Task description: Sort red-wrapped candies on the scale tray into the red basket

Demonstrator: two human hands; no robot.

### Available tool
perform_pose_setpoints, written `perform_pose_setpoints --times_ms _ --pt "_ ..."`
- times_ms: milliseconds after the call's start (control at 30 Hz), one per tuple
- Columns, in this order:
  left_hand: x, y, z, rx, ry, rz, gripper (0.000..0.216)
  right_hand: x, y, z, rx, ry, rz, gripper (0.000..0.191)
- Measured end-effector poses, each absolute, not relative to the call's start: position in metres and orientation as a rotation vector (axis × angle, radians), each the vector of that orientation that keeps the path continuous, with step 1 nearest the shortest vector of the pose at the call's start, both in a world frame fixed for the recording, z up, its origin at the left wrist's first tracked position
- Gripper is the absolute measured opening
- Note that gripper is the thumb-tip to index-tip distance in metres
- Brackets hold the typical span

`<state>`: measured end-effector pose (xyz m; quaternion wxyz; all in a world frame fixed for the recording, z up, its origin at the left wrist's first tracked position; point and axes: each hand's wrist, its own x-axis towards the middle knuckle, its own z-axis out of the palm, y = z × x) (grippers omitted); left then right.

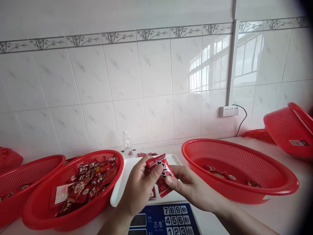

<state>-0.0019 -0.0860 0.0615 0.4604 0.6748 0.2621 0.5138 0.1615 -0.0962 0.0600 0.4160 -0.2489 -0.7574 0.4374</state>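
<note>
A red snack packet [164, 186] with dark lettering is gripped between my two hands, above a digital scale. My left hand [143, 181] pinches its upper left side, thumb lying across the front. On the lower right side, the thumb and fingers of my right hand [186, 182] close round it. Behind and below my hands lies the scale's white tray [122, 184], largely covered by them. Part of another red packet [153, 193] shows on the tray under my left hand. The scale's blue keypad panel [160, 225] faces me.
Left stands a red basket [117, 163] filled with packets, with another red basket [49, 163] beyond. A red basket [281, 184] at right holds a few packets. A tilted red basket [281, 127], clear bottle [127, 143] and power strip [230, 111] are near the tiled wall.
</note>
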Motion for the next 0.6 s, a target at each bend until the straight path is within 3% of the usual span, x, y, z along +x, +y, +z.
perform_pose_setpoints --times_ms 200,600 --pt "-0.015 -0.096 0.069 1.628 0.852 1.644 0.044 0.142 -0.097 0.089 -0.597 -1.982 0.945 0.036" --pt "-0.008 -0.103 0.065 1.861 0.816 1.493 0.035 0.160 -0.098 0.079 -0.624 -1.761 0.927 0.036"
